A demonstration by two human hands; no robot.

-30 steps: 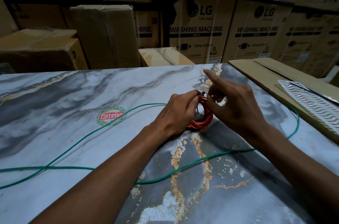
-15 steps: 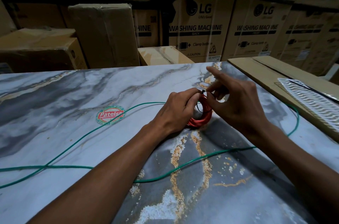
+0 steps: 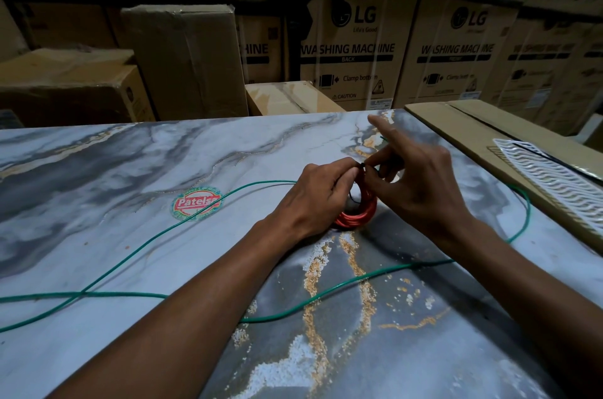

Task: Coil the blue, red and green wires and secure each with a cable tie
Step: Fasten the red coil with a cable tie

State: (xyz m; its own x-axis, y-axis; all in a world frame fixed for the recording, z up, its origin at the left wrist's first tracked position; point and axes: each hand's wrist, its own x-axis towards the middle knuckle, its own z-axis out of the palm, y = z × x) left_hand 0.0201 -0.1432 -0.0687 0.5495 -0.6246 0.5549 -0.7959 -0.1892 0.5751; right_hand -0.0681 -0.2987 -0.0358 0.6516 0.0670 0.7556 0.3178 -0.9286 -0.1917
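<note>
Head view: 2 hands over 1 marble-pattern tabletop [image 3: 98, 170], meeting at 1 red wire coil [image 3: 357, 217] that stands on edge near the table's middle-right. Left hand [image 3: 313, 199] has its fingers curled over the coil's top left and grips it. Right hand [image 3: 421, 189] pinches something small and dark at the coil's top between thumb and a bent finger, probably 1 black cable tie [image 3: 361, 165], too small to be sure; its index finger [image 3: 380, 127] sticks out straight toward the far edge. The thin dark strand seen inside the coil opening may be the tie's band, can't confirm.

1 green wire [image 3: 130, 255] lies loose and uncoiled on the table: it runs from the left edge, crosses itself once at the left, passes under both forearms, then loops round the right side near the flat carton. Blue wire can't be made out.

1 round red-and-green "Patels" sticker [image 3: 195, 203] sits on the tabletop, left of the hands, with the green wire just beside it. 1 flat cardboard carton [image 3: 456, 124] lies at the table's right edge, with 1 white wavy-patterned panel [image 3: 554, 183] on top. Behind the table: stacked cardboard cartons, 2 with legible "LG washing machine" print [image 3: 352, 49].
</note>
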